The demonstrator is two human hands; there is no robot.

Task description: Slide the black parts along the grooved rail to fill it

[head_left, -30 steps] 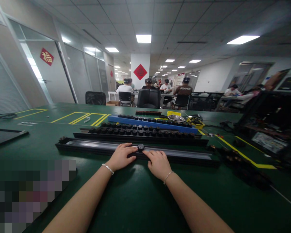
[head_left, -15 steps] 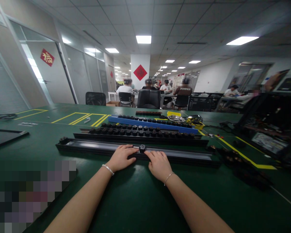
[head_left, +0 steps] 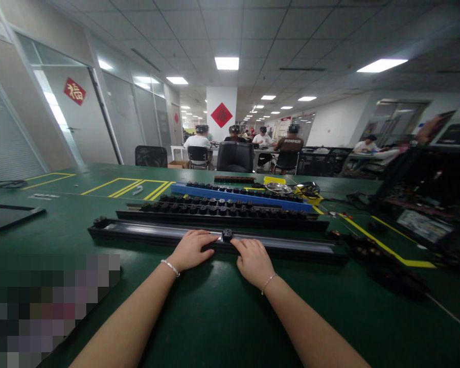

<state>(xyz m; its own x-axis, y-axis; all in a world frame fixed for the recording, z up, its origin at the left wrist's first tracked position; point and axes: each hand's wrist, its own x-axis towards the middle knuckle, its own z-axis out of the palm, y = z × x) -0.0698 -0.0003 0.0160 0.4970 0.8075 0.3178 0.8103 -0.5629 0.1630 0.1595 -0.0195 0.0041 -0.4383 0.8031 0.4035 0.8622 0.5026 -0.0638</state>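
A long black rail (head_left: pixel 145 231) with a shiny grey channel lies across the green table before me. In its channel, near the middle, stands a small round black module (head_left: pixel 227 235) that looks like a power socket. My left hand (head_left: pixel 191 249) rests on the rail with fingers stretched out, its fingertips just left of the module. My right hand (head_left: pixel 255 261) lies on the rail's near side, index fingertip against the module's right side. Neither hand is wrapped around anything. Another dark module (head_left: pixel 100 222) sits at the rail's left end.
Behind the rail lie black strips (head_left: pixel 214 210) with rows of similar modules and a blue rail (head_left: pixel 245 196). A metal dish (head_left: pixel 278 188) and yellow tray (head_left: pixel 275 180) stand farther back. Loose dark parts (head_left: pixel 371 250) lie right. A black frame (head_left: pixel 11 217) is left. Several people sit beyond.
The black module has slid slightly to the right along the channel. My right hand has shifted a little right with it, while my left hand has stayed nearly still.
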